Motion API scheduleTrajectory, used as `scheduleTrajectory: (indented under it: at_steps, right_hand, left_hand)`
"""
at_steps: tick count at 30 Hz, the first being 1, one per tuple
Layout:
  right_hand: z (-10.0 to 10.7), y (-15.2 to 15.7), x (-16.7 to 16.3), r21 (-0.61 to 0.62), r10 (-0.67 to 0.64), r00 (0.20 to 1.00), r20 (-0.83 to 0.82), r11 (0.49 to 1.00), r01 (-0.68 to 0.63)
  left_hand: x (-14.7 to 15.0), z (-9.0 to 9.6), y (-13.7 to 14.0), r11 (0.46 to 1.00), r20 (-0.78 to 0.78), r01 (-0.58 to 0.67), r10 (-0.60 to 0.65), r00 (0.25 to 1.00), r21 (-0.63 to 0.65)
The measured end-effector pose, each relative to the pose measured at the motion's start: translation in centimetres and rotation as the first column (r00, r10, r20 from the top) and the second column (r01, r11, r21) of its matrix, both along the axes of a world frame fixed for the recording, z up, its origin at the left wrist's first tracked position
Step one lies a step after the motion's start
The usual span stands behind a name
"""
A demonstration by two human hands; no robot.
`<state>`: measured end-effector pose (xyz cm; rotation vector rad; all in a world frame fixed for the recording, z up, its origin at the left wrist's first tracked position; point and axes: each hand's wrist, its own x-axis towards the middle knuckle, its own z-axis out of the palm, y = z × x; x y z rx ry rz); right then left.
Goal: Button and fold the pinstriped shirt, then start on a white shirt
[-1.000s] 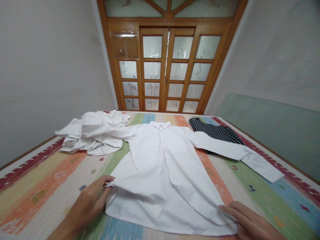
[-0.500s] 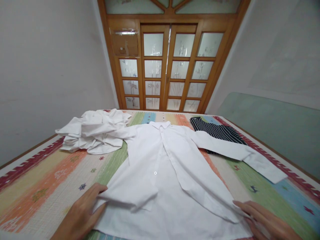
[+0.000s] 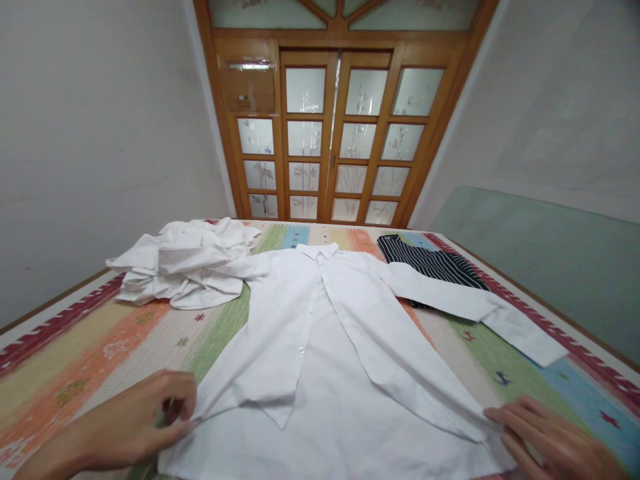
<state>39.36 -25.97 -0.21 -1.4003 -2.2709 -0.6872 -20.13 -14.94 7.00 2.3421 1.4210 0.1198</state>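
A white long-sleeved shirt [image 3: 345, 360] lies spread on the bed, collar at the far end and hem toward me. Its front is partly open, and the left front panel is folded up at its lower corner. My left hand [image 3: 145, 413] pinches the shirt's left edge near the hem between thumb and fingers. On the other side, my right hand [image 3: 545, 433] grips the right edge near the hem. One sleeve stretches out to the right; the other runs toward a heap of white cloth [image 3: 185, 263], where its end cannot be told apart.
A black-and-white striped garment [image 3: 433, 260] lies folded at the far right, partly under the sleeve. The patterned bedspread [image 3: 140, 333] covers the bed. A pale green headboard-like panel [image 3: 540, 253] borders the right side. Wooden glazed doors [image 3: 320, 133] stand behind.
My left hand has moved left and down, pulling the shirt's left edge outward. The left front panel has shifted and its corner now hangs in a point. My right hand has moved slightly right.
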Motion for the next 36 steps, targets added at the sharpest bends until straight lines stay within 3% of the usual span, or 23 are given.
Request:
scheduleTrajectory:
  at_steps: [3,7,9,12,16,21,27,30,32,36]
  right_hand:
    - [2.4,2.0,-3.7,0.026,0.040,0.999,-0.022,0.999,-0.039]
    - [4.5,4.6,-11.9,-0.207,0.177,0.967,-0.184,0.955,-0.214]
    - [4.9,5.6,-16.5,-0.332,0.257,0.930,-0.262,0.881,-0.337]
    - [5.0,6.9,-22.2,-0.516,0.313,0.884,-0.348,0.723,-0.459]
    - [4.0,8.8,-26.6,-0.568,0.308,0.806,-0.505,0.585,-0.579]
    - [2.6,11.0,-29.1,-0.566,-0.015,0.639,-0.769,0.481,-0.670]
    - [1.3,12.4,-30.1,-0.569,-0.452,0.418,-0.788,0.278,-0.774]
    - [0.9,11.9,-29.7,-0.523,-0.609,0.367,-0.703,0.094,-0.847]
    - [0.8,11.2,-29.3,-0.475,-0.659,0.355,-0.664,0.004,-0.880]
    - [0.9,9.9,-28.5,-0.505,-0.739,0.370,-0.562,-0.047,-0.862]
  left_hand:
    - [0.3,0.7,3.6,0.996,0.057,-0.019,0.024,0.998,-0.092]
    - [1.3,-0.5,10.7,0.968,0.209,-0.216,0.187,0.960,0.126]
    - [2.3,-1.5,14.1,0.947,0.256,-0.282,0.236,0.937,0.157]
    - [3.8,-2.8,18.2,0.926,0.246,-0.328,0.278,0.929,0.190]
    - [5.0,-4.2,21.6,0.893,0.169,-0.299,0.255,0.952,0.337]
    - [5.5,-5.4,23.6,0.880,-0.040,-0.247,0.287,0.957,0.406]
    - [5.9,-5.5,24.9,0.858,-0.137,-0.295,0.382,0.914,0.420]
    - [6.1,-5.3,25.5,0.854,-0.137,-0.314,0.400,0.906,0.415]
    - [6.2,-5.2,25.7,0.856,-0.142,-0.319,0.404,0.904,0.407]
    - [6.4,-4.9,25.6,0.863,-0.164,-0.323,0.410,0.897,0.388]
